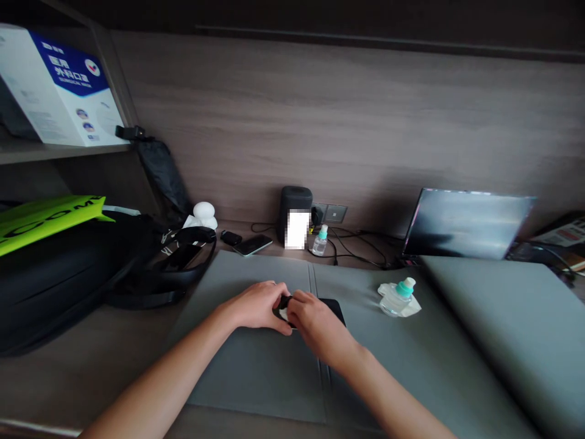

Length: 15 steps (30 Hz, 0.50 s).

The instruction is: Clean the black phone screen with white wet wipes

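Watching from afar through the head camera, I start at the left, where a surgical mask box (77, 91) sits on a shelf (68, 155). Below it, a lime-green printed item (55, 221) lies over a black backpack (68, 280) on the worktop (109, 372). Next come a white rounded object (204, 213), a small black case (231, 238) and a dark smartphone (253, 244), lying flat near the back wall.

At the middle, my left grip (262, 308) curls around the near-left end of a flat black device (334, 310), thumb below and fingers above, over a grey mat (251, 372). Behind stands a black speaker (296, 198). My right grip (315, 323) bends its fingers over the device beside a small white patch; I cannot tell whether they pinch anything.

Farther right, a clear pump bottle (320, 244) stands near cables, below a wall socket (336, 213). A second pump bottle (393, 302) stands on the mat by a white sheet (412, 308), well apart from the hands. Last are a dark screen (470, 225) and a grey padded slab (507, 317).
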Available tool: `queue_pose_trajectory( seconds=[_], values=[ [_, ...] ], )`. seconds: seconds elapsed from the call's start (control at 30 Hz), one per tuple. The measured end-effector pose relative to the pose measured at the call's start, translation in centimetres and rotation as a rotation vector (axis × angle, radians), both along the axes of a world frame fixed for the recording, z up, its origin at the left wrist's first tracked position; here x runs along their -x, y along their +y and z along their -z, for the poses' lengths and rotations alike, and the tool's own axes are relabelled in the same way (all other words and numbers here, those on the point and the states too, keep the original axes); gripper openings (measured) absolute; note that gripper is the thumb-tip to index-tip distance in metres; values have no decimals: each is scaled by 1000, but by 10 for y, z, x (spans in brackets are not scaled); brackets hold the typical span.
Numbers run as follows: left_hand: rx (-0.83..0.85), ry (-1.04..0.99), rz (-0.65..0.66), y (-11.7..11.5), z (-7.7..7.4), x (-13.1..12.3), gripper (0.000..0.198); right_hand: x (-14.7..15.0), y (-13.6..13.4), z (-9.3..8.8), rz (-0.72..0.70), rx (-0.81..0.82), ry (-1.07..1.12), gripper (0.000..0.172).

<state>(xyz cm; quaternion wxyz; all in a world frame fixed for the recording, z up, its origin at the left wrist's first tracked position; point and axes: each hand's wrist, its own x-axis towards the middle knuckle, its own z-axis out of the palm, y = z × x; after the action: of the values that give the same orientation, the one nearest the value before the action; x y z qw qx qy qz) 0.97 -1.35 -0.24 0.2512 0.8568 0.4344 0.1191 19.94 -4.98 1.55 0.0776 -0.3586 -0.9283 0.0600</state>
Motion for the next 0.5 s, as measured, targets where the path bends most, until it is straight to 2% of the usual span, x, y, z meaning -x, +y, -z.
queue_pose_trajectory(
  seconds=[0.1, 0.23, 0.33, 0.5],
  values=[
    [24, -1, -7, -1, -3, 0, 62, -39, -5, 3, 156, 45, 109, 24],
    [48, 10, -1, -1, -7, -1, 62, -68, 0, 6, 227, 67, 172, 23],
    [50, 17, -2, -1, -7, -2, 63, -57, 10, 6, 225, 52, 144, 23],
    [13, 20, -12, -1, -5, -2, 54, -11, 17, 5, 120, 19, 103, 25]
  ],
)
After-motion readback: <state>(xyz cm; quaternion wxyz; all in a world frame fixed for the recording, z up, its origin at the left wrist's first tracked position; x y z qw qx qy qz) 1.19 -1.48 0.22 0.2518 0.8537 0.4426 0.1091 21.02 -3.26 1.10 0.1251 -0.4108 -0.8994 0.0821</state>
